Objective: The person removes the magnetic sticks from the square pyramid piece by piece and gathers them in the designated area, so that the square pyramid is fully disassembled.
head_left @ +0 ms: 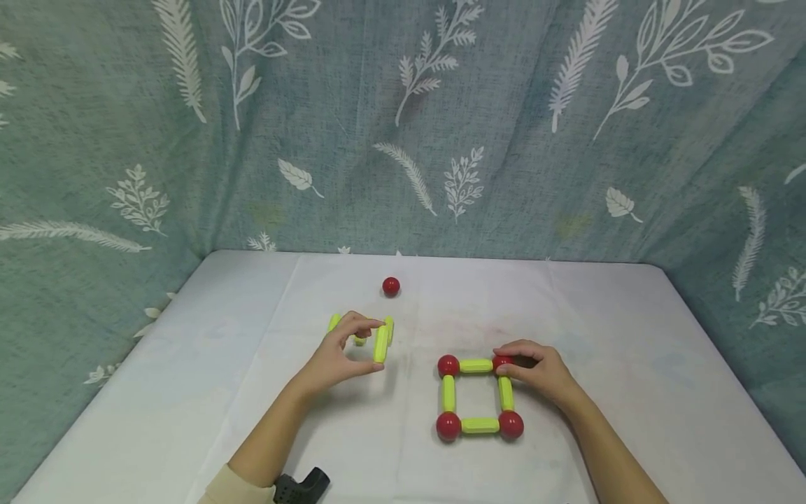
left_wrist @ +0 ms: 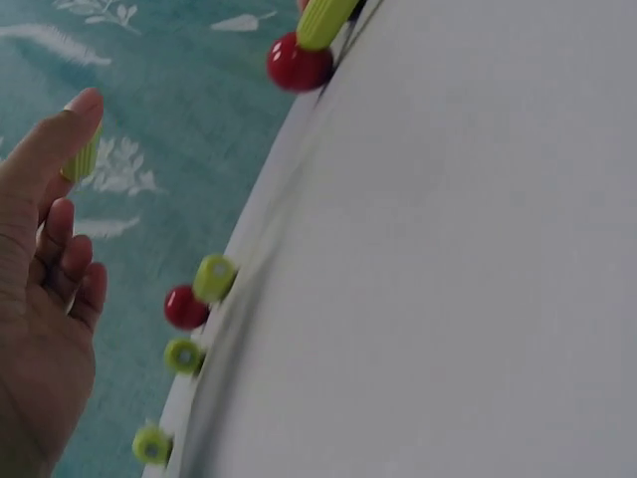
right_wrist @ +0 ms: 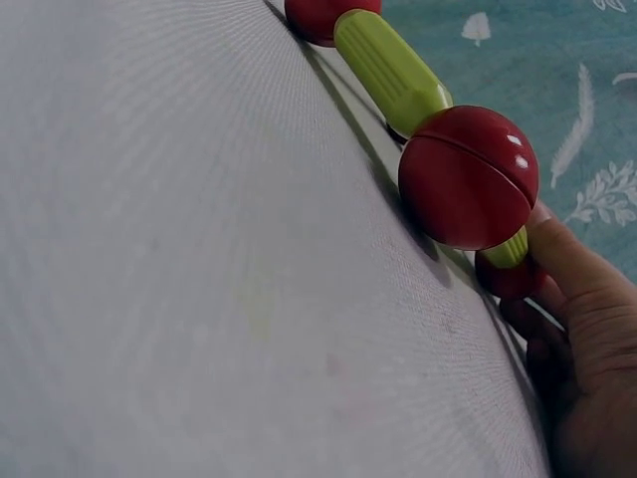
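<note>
Left hand (head_left: 343, 357) is pinching a yellow-green rod (head_left: 380, 344) upright among loose rods (head_left: 334, 323), short of a lone red ball (head_left: 391, 285). Right hand (head_left: 535, 371) is gripping the far-right ball (head_left: 502, 361) of the rod-and-ball square (head_left: 478, 395). Risk: a nudge there is likely pulling the joints apart.

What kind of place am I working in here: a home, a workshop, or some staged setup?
Probably a staged tabletop booth: a white-covered table enclosed by a teal leaf-print curtain, with only red balls and green rods, four of each joined into a square.
</note>
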A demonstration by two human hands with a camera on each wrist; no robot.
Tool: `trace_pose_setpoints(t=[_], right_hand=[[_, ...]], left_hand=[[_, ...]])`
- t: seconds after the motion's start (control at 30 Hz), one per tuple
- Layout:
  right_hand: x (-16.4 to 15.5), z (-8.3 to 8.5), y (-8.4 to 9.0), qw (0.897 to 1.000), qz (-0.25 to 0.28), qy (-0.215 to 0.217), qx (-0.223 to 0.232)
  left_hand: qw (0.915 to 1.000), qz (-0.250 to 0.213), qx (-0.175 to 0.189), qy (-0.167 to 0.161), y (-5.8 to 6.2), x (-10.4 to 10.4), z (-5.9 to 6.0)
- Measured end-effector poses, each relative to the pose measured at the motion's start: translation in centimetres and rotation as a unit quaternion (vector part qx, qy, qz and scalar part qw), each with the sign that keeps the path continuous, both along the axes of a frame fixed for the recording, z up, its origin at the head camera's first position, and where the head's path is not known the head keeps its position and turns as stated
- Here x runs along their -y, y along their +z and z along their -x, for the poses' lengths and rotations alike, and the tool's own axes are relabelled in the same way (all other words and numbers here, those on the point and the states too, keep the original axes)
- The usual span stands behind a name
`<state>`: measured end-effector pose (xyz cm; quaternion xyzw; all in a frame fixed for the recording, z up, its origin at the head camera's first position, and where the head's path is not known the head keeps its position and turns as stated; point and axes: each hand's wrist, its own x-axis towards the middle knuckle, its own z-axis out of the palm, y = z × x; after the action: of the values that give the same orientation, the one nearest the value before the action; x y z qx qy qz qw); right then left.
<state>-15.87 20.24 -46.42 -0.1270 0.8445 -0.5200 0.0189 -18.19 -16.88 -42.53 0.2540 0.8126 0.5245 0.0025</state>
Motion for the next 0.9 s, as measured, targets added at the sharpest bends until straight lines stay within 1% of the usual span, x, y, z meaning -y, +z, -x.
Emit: trace_pose_setpoints(t=[0.13, 0.23, 0.3, 0.37, 0.47, 0.57, 0.67, 0.77, 0.83, 0.9], right_hand=[[0.1, -0.1, 0.0, 1.0, 0.0, -0.001, -0.001], [0.1, -0.1, 0.0, 1.0, 0.002, 0.0, -0.002], [0.1, 0.0, -0.1, 1.0, 0.002, 0.002, -0.006], [0.1, 0.0, -0.2, 1.0, 0.003, 0.003, -0.009], [0.2, 0.0, -0.2, 1.0, 0.003, 0.003, -0.012], [0.3, 0.0, -0.2, 1.0, 0.007, 0.004, -0.012], [0.2, 0.0, -0.2, 1.0, 0.009, 0.005, -0.015], [0.2, 0.0, -0.3, 1.0, 0.008, 0.002, -0.013], [0.2, 0.0, -0.3, 1.0, 0.01, 0.001, -0.009], [0.1, 0.1, -0.3, 1.0, 0.009, 0.0, -0.008]], left_hand=[[0.9994, 0.005, -0.01, 0.032, 0.9, 1.8, -0.3], [0.9982, 0.021, -0.013, 0.054, 1.0, 3.2, -0.4], [0.9969, 0.038, -0.021, 0.065, 0.6, 4.5, -0.2], [0.996, 0.05, -0.027, 0.069, 0.0, 5.9, 0.2], [0.9953, 0.062, -0.027, 0.07, -0.9, 8.1, 0.9], [0.9946, 0.072, -0.005, 0.075, -1.5, 10.1, 1.7], [0.9922, 0.085, 0.034, 0.085, -2.2, 11.7, 2.5], [0.9886, 0.098, 0.07, 0.092, -2.5, 12.8, 3.2], [0.9848, 0.121, 0.081, 0.095, -2.6, 13.2, 3.7], [0.9786, 0.16, 0.078, 0.102, -2.5, 13.5, 4.2]])
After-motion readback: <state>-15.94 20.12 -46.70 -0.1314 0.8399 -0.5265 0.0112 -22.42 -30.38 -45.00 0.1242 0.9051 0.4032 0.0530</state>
